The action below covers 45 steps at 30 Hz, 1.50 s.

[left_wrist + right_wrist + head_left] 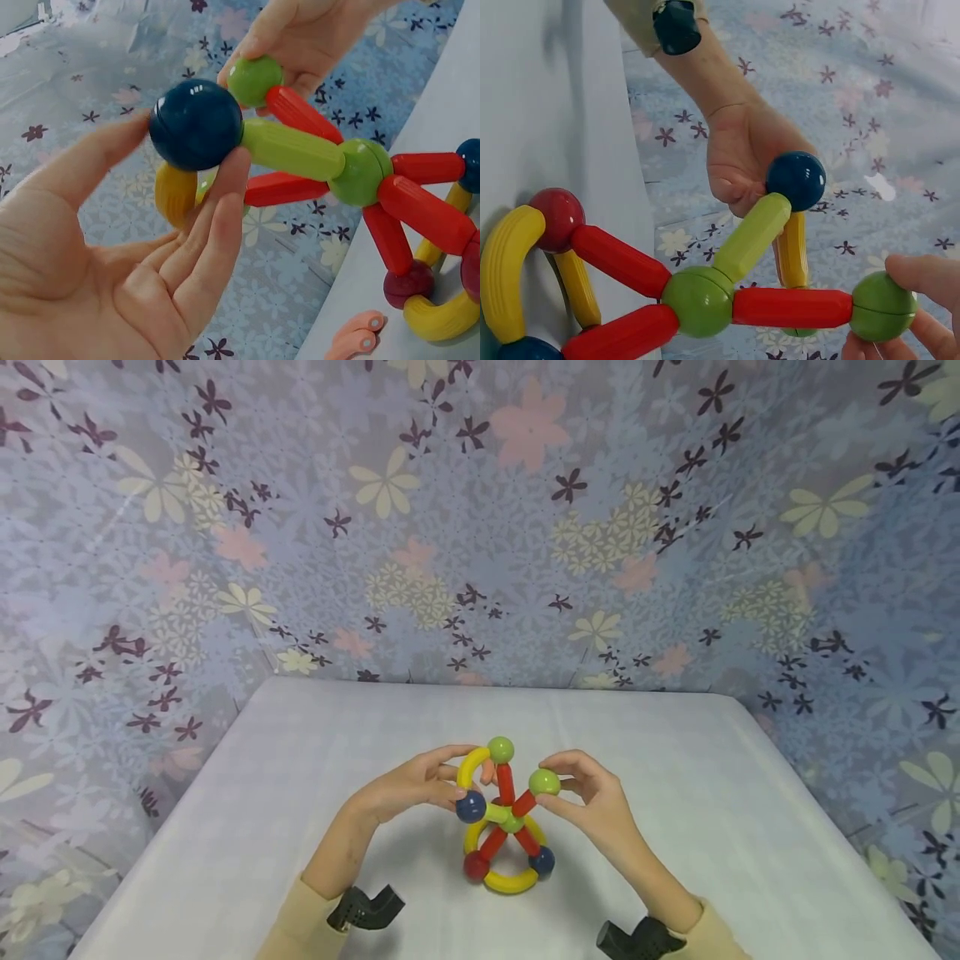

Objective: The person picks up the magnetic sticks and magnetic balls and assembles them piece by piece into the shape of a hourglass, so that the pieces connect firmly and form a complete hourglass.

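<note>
A toy structure of ridged rods and balls stands on the table, with a green ball at its centre. My left hand holds a blue ball between thumb and fingers. A light green rod links that ball to the centre. From the blue ball a curved yellow rod rises to an upper green ball, which tops a red rod. On the other side, my right hand pinches another green ball at the end of a red rod.
Red rods run down to a base ring of curved yellow rods, with a red ball and a blue ball on it. The table has a white cover. Flowered cloth hangs behind it.
</note>
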Each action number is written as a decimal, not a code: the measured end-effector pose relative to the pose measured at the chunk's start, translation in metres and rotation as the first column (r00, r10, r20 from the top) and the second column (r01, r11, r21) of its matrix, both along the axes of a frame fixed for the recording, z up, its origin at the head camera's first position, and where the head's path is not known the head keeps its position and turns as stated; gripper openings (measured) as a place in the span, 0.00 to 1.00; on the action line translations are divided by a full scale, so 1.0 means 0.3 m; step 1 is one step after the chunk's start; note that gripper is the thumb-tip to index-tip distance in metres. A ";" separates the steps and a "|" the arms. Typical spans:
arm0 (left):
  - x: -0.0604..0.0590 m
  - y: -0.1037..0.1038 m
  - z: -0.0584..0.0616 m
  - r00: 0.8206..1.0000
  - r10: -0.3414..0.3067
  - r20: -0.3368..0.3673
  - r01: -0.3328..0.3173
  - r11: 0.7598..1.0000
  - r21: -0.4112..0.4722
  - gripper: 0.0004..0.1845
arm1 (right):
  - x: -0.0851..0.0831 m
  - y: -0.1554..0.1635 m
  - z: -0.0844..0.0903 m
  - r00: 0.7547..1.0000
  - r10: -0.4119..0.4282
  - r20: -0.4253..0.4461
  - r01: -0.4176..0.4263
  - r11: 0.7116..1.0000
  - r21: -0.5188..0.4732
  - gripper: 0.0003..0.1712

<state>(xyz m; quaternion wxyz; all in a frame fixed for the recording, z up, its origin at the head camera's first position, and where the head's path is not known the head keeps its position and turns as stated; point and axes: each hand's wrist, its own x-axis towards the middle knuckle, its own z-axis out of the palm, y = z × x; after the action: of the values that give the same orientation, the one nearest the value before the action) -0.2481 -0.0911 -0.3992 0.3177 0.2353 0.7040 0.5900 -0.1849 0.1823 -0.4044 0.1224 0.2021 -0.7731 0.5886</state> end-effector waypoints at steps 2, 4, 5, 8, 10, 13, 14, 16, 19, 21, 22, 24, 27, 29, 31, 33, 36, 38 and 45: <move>0.001 -0.009 -0.003 0.999 -0.034 0.006 0.034 0.999 0.008 0.40 | -0.004 0.003 -0.003 1.000 0.012 0.013 -0.012 1.000 0.009 0.20; 0.002 -0.016 -0.004 0.997 -0.072 0.005 0.072 0.997 0.019 0.45 | -0.009 0.007 -0.003 1.000 0.017 0.025 -0.017 1.000 0.007 0.19; 0.003 -0.018 -0.004 0.996 -0.089 0.005 0.088 0.996 0.027 0.47 | -0.013 0.010 -0.002 0.999 0.017 0.030 -0.017 1.000 0.000 0.18; 0.006 -0.024 -0.003 0.993 -0.122 0.000 0.122 0.991 0.054 0.50 | -0.031 0.019 0.002 0.999 -0.001 0.054 0.002 1.000 -0.022 0.15; 0.007 -0.025 -0.002 0.993 -0.117 -0.015 0.118 0.992 0.051 0.49 | -0.058 0.029 0.000 0.997 -0.022 0.077 0.025 0.999 -0.040 0.14; 0.004 -0.022 -0.006 0.992 -0.108 -0.065 0.110 0.994 0.027 0.47 | -0.133 0.050 -0.018 0.984 -0.063 0.168 0.067 0.998 -0.017 0.16; 0.004 -0.020 -0.007 0.991 -0.104 -0.082 0.105 0.994 0.014 0.46 | -0.165 0.057 -0.032 0.978 -0.055 0.203 0.054 0.999 0.009 0.17; 0.001 -0.017 -0.006 0.988 -0.099 -0.115 0.098 0.995 -0.009 0.46 | -0.233 0.071 -0.064 0.959 -0.002 0.284 -0.021 0.997 0.077 0.18; 0.002 -0.017 -0.003 0.986 -0.104 -0.133 0.101 0.994 -0.030 0.46 | -0.320 0.080 -0.125 0.922 0.138 0.361 -0.209 0.964 0.166 0.21; 0.006 -0.020 0.000 0.984 -0.107 -0.139 0.103 0.994 -0.037 0.46 | -0.363 0.071 -0.167 0.901 0.212 0.380 -0.300 0.935 0.191 0.20; 0.008 -0.021 0.001 0.984 -0.110 -0.140 0.105 0.994 -0.037 0.46 | -0.381 0.063 -0.189 0.895 0.236 0.379 -0.327 0.924 0.198 0.20; 0.009 -0.024 0.002 0.983 -0.111 -0.145 0.107 0.994 -0.034 0.46 | -0.411 0.044 -0.230 0.891 0.255 0.375 -0.349 0.914 0.206 0.19; 0.006 -0.025 0.004 0.982 -0.110 -0.152 0.106 0.994 -0.033 0.46 | -0.441 0.019 -0.283 0.884 0.263 0.386 -0.363 0.907 0.214 0.18; 0.003 -0.024 0.004 0.982 -0.109 -0.155 0.105 0.994 -0.035 0.46 | -0.452 0.006 -0.309 0.888 0.255 0.382 -0.353 0.911 0.213 0.17; 0.002 -0.023 0.003 0.982 -0.111 -0.156 0.106 0.994 -0.038 0.46 | -0.455 -0.006 -0.328 0.900 0.235 0.368 -0.324 0.924 0.203 0.17; 0.003 -0.024 0.002 0.981 -0.112 -0.158 0.106 0.993 -0.042 0.46 | -0.450 -0.019 -0.340 0.912 0.203 0.357 -0.282 0.942 0.183 0.16; 0.007 -0.023 0.000 0.982 -0.111 -0.155 0.106 0.993 -0.043 0.46 | -0.445 -0.038 -0.347 0.925 0.146 0.352 -0.215 0.963 0.164 0.16; 0.009 -0.022 -0.001 0.981 -0.115 -0.154 0.109 0.993 -0.042 0.46 | -0.460 -0.043 -0.357 0.939 0.081 0.335 -0.150 0.971 0.187 0.17; 0.001 -0.022 0.002 0.975 -0.131 -0.178 0.126 0.991 -0.037 0.47 | -0.508 -0.049 -0.354 0.969 -0.060 0.238 -0.025 0.941 0.338 0.29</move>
<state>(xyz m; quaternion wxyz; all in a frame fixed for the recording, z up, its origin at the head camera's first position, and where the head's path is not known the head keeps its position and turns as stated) -0.2479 -0.0977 -0.3985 0.2934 0.3287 0.7204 0.5356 -0.3372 0.1677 -0.5107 -0.0053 0.1387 -0.8736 0.4664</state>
